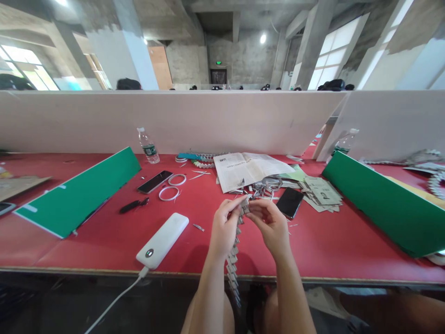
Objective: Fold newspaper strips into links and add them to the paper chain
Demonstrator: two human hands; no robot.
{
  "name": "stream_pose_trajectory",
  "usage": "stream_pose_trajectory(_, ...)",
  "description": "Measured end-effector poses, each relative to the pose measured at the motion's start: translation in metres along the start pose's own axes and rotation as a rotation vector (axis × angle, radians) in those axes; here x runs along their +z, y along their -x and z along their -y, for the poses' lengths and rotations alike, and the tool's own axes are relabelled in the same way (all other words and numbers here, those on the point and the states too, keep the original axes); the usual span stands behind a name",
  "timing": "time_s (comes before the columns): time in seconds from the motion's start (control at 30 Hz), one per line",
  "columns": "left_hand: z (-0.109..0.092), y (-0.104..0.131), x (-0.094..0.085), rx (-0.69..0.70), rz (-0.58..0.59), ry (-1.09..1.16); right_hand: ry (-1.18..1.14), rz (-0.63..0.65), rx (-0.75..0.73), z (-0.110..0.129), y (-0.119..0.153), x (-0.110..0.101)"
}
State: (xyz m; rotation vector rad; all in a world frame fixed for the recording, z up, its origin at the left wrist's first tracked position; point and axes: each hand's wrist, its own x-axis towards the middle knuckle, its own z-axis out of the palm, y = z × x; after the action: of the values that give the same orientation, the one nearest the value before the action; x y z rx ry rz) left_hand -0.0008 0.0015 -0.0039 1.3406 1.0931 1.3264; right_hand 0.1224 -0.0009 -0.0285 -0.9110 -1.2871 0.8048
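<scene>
A zigzag chain of folded paper pieces [232, 263] hangs between my forearms and drops past the table's front edge. Its upper end is pinched in my left hand [225, 226], between thumb and fingers. My right hand [272, 224] closes on the same end from the right, fingertips at the top folded piece. Just beyond both hands lies a pile of folded paper strips [266, 187], partly under an open printed sheet [248, 168]. To the right of the pile is a stack of printed paper pieces [322, 192].
On the red table [114, 241] are a white power bank [163, 239] with a cable, two phones [155, 181] [289, 202], white rings [168, 193], scissors and a bottle [149, 147]. Green boards [81, 195] [385, 204] stand at both sides; a pale partition [174, 120] runs behind.
</scene>
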Motion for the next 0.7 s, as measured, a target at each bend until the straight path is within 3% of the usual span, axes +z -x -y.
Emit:
stream_pose_trajectory(0.23,-0.003,0.0,-0.004,-0.067,-0.059,0.015,0.259,0.059,-0.106,-0.002,-0.002,-0.005)
stream_pose_trajectory(0.47,-0.003,0.0,-0.008,-0.051,-0.005,0.056,0.294,0.027,-0.167,0.003,-0.002,-0.005)
stream_pose_trajectory(0.7,-0.004,0.001,-0.015,-0.128,0.058,0.064,0.278,0.044,-0.177,0.001,-0.001,-0.009)
